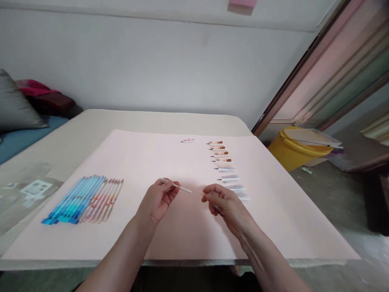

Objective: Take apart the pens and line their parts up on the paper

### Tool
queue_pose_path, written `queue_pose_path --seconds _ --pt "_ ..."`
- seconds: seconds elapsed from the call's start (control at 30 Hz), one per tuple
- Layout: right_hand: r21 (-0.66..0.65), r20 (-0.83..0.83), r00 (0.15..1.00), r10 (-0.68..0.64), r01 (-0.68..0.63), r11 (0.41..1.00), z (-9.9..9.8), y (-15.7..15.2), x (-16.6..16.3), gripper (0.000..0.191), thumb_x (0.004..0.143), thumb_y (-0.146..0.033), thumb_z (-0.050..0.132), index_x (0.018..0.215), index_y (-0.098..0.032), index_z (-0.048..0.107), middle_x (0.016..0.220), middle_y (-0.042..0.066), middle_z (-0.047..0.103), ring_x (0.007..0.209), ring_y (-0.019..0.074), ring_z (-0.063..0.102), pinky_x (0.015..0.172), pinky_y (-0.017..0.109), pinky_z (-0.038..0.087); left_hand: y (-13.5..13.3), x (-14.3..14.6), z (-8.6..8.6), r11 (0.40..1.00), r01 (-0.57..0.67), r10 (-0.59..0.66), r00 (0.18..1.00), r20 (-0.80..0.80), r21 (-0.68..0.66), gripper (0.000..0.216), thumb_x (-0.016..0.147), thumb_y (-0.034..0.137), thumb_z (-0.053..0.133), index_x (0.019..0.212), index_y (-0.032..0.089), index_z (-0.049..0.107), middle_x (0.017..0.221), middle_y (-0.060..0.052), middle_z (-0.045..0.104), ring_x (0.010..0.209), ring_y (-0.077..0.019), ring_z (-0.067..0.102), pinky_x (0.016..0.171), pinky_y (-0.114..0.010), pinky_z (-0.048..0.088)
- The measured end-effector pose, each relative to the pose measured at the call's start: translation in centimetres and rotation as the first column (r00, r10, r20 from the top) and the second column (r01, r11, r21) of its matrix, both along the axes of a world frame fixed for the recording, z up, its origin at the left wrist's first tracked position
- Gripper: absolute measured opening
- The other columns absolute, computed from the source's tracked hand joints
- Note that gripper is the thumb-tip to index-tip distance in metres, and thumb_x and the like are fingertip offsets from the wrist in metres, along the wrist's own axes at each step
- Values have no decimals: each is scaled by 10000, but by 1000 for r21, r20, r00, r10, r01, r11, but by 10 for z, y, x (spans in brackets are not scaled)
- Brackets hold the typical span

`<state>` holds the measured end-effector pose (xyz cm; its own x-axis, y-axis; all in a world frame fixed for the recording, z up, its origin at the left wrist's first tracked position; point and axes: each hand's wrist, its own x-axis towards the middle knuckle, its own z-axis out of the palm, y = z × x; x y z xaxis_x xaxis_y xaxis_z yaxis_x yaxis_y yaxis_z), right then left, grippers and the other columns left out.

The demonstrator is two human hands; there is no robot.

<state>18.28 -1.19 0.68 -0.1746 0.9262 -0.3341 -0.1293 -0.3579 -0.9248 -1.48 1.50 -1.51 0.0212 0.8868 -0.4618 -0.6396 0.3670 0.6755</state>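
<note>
Over the middle of the pale pink sheet, my left hand (160, 198) pinches a thin white stick (184, 189) that looks like a pen refill. One end of it points right, toward my other hand. My right hand (223, 200) is closed, thumb against fingers, with a tiny pale bit at the fingertips that is too small to name. A small gap separates the stick's end from these fingers. Just beyond my right hand runs a column of slim white pen pieces with dark tips (226, 178), some beside brown-and-peach parts (221, 153), others beside greyish patterned ones.
Several blue pens or barrels (75, 198) lie side by side at left, against pinkish ones (105, 200). A pink-and-white piece (189, 140) lies near the sheet's far edge. Clear plastic packaging (27, 194) is at far left. A yellow bin (291, 150) stands on the floor at right.
</note>
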Motion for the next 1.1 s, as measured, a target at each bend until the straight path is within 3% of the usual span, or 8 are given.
queue_pose_path --seconds 0.1,0.17,0.23,0.33,0.47,0.63,0.93,1.1 --pt "-3 -62 995 -72 72 997 -1 1 -3 181 705 -258 600 857 -160 587 761 21 575 507 75 433 453 214 278 -3 2 2 998 57 -57 998 12 20 106 748 84 590 681 135 525 775 -72 631 734 -113 616 693 -211 527" --pt "0 -51 994 -95 95 995 -2 0 -8 151 697 -258 608 807 -158 584 647 -20 507 455 56 349 414 207 207 -8 7 4 993 115 -117 993 33 35 88 747 105 598 707 142 529 785 -72 636 758 -125 620 699 -221 523" --pt "5 -8 998 -69 69 998 -5 -1 -13 139 691 -278 618 731 -163 553 540 -56 428 411 49 267 392 213 144 -13 14 5 987 153 -155 987 49 46 81 744 119 605 732 150 531 786 -69 639 783 -139 622 713 -237 520" --pt "8 47 999 1 -2 1000 -9 -3 -18 146 677 -257 609 689 -181 485 512 -60 470 378 42 212 379 214 109 -17 21 4 983 176 -179 982 63 53 89 740 131 611 743 155 526 781 -65 640 788 -146 622 735 -260 516" --pt "33 86 996 -34 31 999 -9 -4 -20 128 629 -150 557 682 -193 448 490 -66 487 368 40 202 376 207 103 -15 20 2 989 136 -139 989 59 56 90 742 128 610 730 155 525 784 -68 642 784 -142 620 740 -260 516" --pt "46 7 997 -73 73 996 -5 -3 -14 129 619 -126 518 654 -194 413 476 -67 467 371 38 170 386 223 60 -9 12 3 995 62 -66 997 45 80 87 736 113 612 708 150 537 793 -61 637 783 -131 617 731 -240 519" --pt "35 -71 991 -113 116 993 -1 0 -1 120 613 -104 511 641 -195 439 453 -72 410 373 50 166 389 238 54 -3 1 3 993 15 -22 998 65 113 94 731 96 611 689 141 540 792 -61 629 805 -130 620 764 -220 510" --pt "45 -123 983 -136 142 989 2 1 5 113 636 -103 531 643 -189 458 455 -71 387 380 50 181 395 242 65 -5 0 3 993 51 -59 996 74 104 90 722 110 627 700 141 545 813 -62 627 836 -139 618 748 -207 506"
